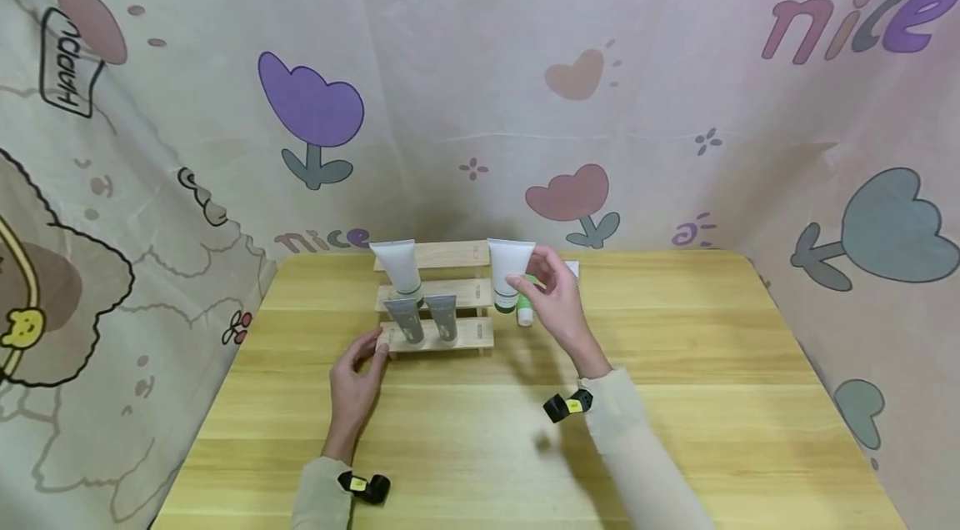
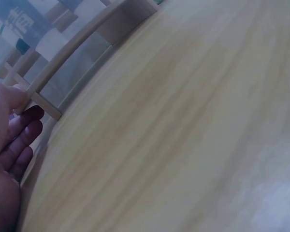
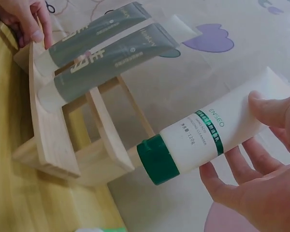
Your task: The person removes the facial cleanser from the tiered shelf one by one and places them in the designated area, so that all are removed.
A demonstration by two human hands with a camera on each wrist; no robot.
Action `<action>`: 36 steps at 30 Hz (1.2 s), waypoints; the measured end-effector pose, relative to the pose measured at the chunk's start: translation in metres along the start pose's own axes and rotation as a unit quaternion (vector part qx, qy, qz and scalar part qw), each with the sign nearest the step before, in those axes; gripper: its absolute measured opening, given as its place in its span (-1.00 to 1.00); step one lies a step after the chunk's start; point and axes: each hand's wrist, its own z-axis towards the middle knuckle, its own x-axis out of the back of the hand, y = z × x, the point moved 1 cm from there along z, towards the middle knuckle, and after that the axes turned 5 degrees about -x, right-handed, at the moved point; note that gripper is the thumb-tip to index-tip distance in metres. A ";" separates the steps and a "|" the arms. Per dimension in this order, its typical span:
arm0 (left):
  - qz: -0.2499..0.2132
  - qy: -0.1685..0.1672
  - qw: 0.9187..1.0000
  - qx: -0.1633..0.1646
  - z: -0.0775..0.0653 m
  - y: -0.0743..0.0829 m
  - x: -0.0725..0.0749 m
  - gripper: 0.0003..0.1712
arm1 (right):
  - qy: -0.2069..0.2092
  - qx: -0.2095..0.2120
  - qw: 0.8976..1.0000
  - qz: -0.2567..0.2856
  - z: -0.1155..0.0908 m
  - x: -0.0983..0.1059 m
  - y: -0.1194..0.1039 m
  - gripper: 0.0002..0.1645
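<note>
My right hand [image 1: 558, 309] holds a white cleanser tube [image 1: 512, 263] between thumb and fingers, its green cap [image 3: 157, 159] pointing down. The tube is beside the right end of a three-tier wooden rack [image 1: 474, 333], at about its middle shelf. At the rack's lower left corner, my left hand [image 1: 355, 392] pinches the front shelf's end, thumb above and fingers underneath. Two grey tubes [image 1: 443, 318] stand cap-down on that front shelf. Another white tube [image 1: 397, 265] leans on the middle shelf behind them.
A small green and white tube [image 1: 525, 315] lies on the wooden table [image 1: 660, 363] just right of the rack, partly covered by my right hand. A white item [image 1: 573, 267] shows behind that hand. A printed cloth [image 1: 450, 97] hangs behind the table.
</note>
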 end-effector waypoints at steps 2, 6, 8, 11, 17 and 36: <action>0.000 0.000 1.000 -0.001 0.001 0.000 0.000 -0.65 | 0.003 -0.002 1.000 -0.004 -0.002 0.004 0.002 -0.52; 0.002 -0.007 1.000 0.011 0.004 0.000 -0.001 -0.66 | 0.012 -0.006 1.000 -0.004 -0.007 0.012 0.006 -0.52; 0.000 -0.011 1.000 0.018 0.004 0.000 0.000 -0.66 | 0.017 -0.006 1.000 -0.004 -0.010 0.016 0.009 -0.50; -0.002 -0.014 1.000 0.024 0.005 0.002 -0.001 -0.67 | 0.024 -0.003 1.000 -0.007 -0.012 0.021 0.012 -0.49; -0.002 -0.012 1.000 0.025 0.005 0.002 -0.002 -0.67 | 0.023 -0.024 0.999 0.004 -0.020 0.036 0.016 -0.48; 0.000 -0.007 1.000 0.022 0.002 0.000 0.001 -0.68 | 0.119 -0.076 0.990 0.003 -0.031 0.073 0.031 -0.36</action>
